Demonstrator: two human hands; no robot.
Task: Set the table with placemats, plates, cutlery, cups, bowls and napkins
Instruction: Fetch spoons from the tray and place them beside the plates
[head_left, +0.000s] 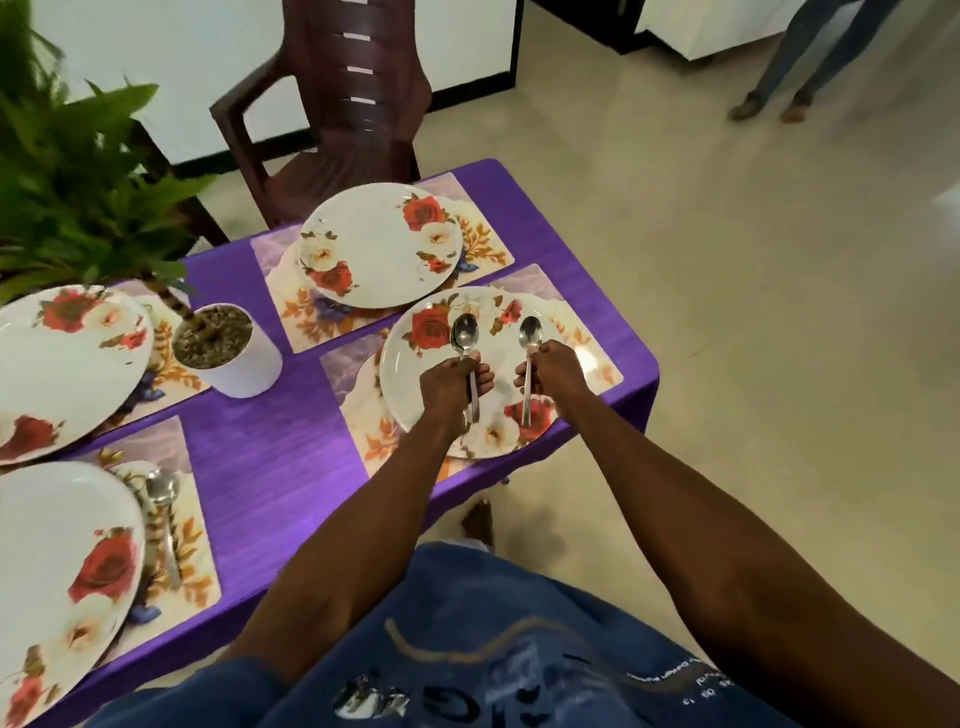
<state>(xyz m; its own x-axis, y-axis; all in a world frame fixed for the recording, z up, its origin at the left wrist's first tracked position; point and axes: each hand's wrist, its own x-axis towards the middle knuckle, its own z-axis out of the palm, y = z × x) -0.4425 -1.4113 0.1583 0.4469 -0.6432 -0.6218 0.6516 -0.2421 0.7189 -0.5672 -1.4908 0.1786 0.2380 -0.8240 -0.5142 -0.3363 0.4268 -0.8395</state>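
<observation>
Above the rose-patterned plate (441, 371) nearest the tabletop's (270, 457) right corner, the left hand (452, 387) and right hand (550, 371) each have fingers clenched around a shiny steel spoon (465, 358), the second spoon (529, 364) likewise bowl-up. Beyond that plate lies another floral plate (376, 247) on its placemat (291, 317).

One view only — a wide-angle camera on the person's head, looking forward and steeply down. It sits close over the purple-clothed surface (270, 457), whose far corner angles to the upper right, with floor (753, 312) beyond and the wearer's own forearms reaching in from below.
</observation>
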